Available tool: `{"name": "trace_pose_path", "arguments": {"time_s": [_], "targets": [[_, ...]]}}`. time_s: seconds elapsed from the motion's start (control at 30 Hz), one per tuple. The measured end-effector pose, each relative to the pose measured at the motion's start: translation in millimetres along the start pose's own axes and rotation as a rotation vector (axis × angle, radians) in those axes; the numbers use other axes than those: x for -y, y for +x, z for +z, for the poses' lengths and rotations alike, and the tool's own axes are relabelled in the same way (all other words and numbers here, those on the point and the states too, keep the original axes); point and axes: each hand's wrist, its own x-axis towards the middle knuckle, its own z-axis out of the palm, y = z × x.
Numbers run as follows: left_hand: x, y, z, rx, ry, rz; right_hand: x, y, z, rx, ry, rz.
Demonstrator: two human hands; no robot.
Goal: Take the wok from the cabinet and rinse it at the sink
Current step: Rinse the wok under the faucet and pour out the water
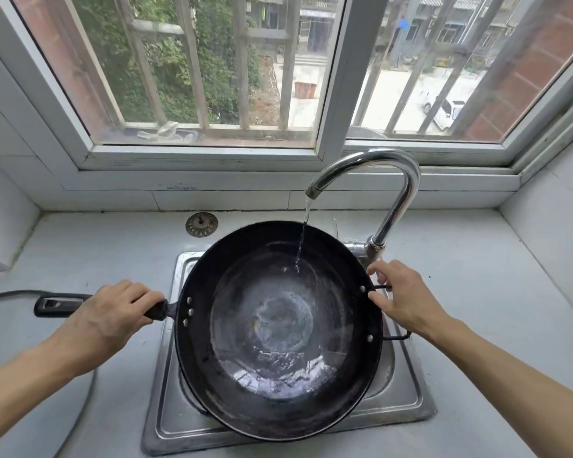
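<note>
1. Kitchen corner: pale desk under a barred window, steel sink set into it.
2. Far left: dark cable runs along the desk edge, toward the handle end.
3. Left hand wraps the wok's long black handle, fingers curled over the top, close to the riveted joint.
4. Sink strainer plug lies on the desk behind the sink, apart from the wok.
5. Wok sits over the sink, covering most of the basin, tilted slightly toward the camera. Water pools in the near part of the bowl.
6. Gooseneck faucet at back right is running; stream hits the wok's far inner wall.
7. Right hand is at the small loop handle on the wok's right rim, thumb and forefinger pinching it, other fingers loosely bent.
</note>
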Motion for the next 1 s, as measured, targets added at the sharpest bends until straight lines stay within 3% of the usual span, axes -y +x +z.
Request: {"name": "trace_pose_path", "arguments": {"time_s": [0.5,0.6,0.73,0.83,1.0], "targets": [[8,1,28,0.031,-0.034,-0.030,-13,0,28,0.090,0.030,0.104],[8,1,28,0.039,-0.048,-0.034,-18,-2,17,0.270,-0.068,0.036],[5,0,31,0.046,-0.048,-0.050,-21,-5,-5,0.593,-0.374,-0.080],[1,-1,35,0.049,-0.043,-0.067,-15,-8,-1,0.509,-0.529,-0.175],[-2,-2,37,0.060,-0.027,-0.102,-3,-7,11,0.380,-0.566,-0.187]]}}
